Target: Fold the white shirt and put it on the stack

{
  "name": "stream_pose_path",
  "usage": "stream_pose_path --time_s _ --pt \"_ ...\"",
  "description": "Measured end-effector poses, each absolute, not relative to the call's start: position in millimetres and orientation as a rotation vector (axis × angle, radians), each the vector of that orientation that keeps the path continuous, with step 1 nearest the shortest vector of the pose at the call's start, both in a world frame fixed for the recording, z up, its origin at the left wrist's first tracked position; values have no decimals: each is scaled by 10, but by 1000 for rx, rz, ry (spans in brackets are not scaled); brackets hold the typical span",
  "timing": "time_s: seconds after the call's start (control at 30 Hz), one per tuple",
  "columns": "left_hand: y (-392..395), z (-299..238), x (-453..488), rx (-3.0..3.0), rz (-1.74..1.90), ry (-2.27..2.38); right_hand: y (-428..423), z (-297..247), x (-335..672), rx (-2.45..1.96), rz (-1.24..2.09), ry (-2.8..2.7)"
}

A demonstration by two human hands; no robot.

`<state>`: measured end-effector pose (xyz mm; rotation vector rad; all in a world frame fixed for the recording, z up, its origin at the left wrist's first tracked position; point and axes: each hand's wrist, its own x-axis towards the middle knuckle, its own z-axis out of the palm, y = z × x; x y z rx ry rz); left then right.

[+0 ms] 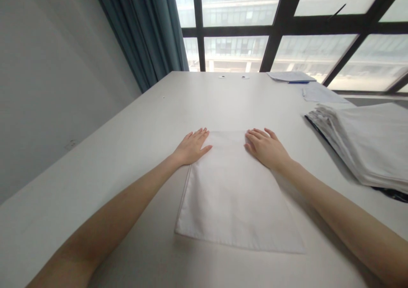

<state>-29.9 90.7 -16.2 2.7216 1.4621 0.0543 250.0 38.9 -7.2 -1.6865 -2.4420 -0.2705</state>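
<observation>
A white cloth point(236, 198) with a stitched hem lies spread on the white table point(127, 139), its near edge towards me and a few soft creases across it. My left hand point(193, 146) rests flat on its far left corner, thumb pointing inward and fingers stretched out. On the far right corner lies my right hand point(263, 146), palm down with fingers extended. Both hands press on the cloth without gripping it. The corners under them are partly hidden.
To the right sits a stack of folded white cloths point(376, 139) on something dark. Papers point(291, 76) and a blue pen point(298, 82) lie at the table's far right. Behind stand a blue curtain point(149, 28) and dark-framed windows point(236, 7); a grey wall point(57, 67) borders the left.
</observation>
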Motion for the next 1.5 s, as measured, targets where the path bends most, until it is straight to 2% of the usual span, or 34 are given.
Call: stream_pose_path --time_s 0.13,0.27,0.47,0.6,1.0,1.17,1.5 --pt "947 -202 -304 2706 135 1470 286 51 2399 -1580 -214 -2565" --pt "997 -274 -328 2683 362 1510 232 65 2344 -1473 -59 -2640" --pt "1017 -315 -363 2598 825 1538 391 -111 2510 -1526 4 -2549" --pt "985 -283 -378 2507 949 1513 547 -217 2727 -1470 15 -2412" --pt "908 -201 -374 2339 972 1106 626 -339 2884 -1541 -23 -1955" --pt "907 -165 -405 2202 863 991 654 -372 2917 -1592 4 -1816" --pt "935 -198 -461 2077 817 1027 622 -296 2895 -1600 90 -1772"
